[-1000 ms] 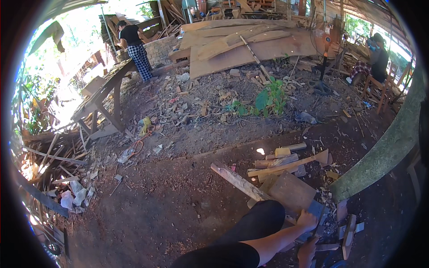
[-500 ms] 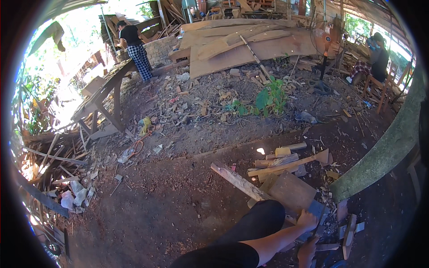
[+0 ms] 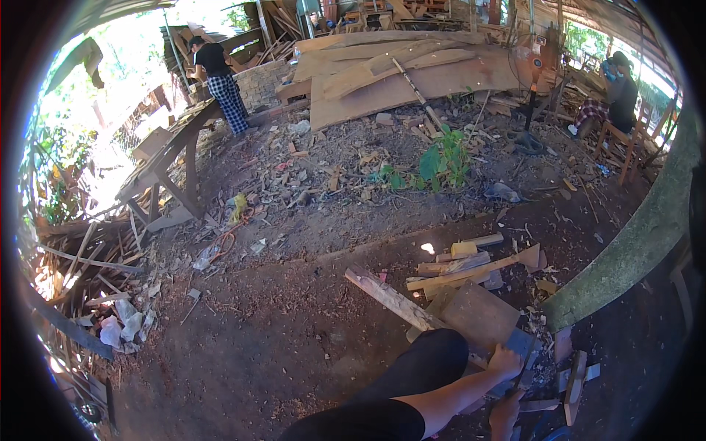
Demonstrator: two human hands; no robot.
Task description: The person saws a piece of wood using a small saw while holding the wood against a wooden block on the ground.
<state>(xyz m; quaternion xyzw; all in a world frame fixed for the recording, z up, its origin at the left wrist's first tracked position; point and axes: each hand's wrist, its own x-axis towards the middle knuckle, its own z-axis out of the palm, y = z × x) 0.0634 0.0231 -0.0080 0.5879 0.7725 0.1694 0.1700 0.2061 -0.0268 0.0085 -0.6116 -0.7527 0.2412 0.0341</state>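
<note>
Your left hand (image 3: 506, 362) is just beside a thin dark strip (image 3: 526, 361), near the brown board (image 3: 482, 316); its fingers look curled, but I cannot tell what they pinch; your right hand (image 3: 504, 414) is at the strip's near end, finger grip too small to make out; the lower edge cuts off that forearm; your dark-clad knee (image 3: 441, 354) hides some wood.
</note>
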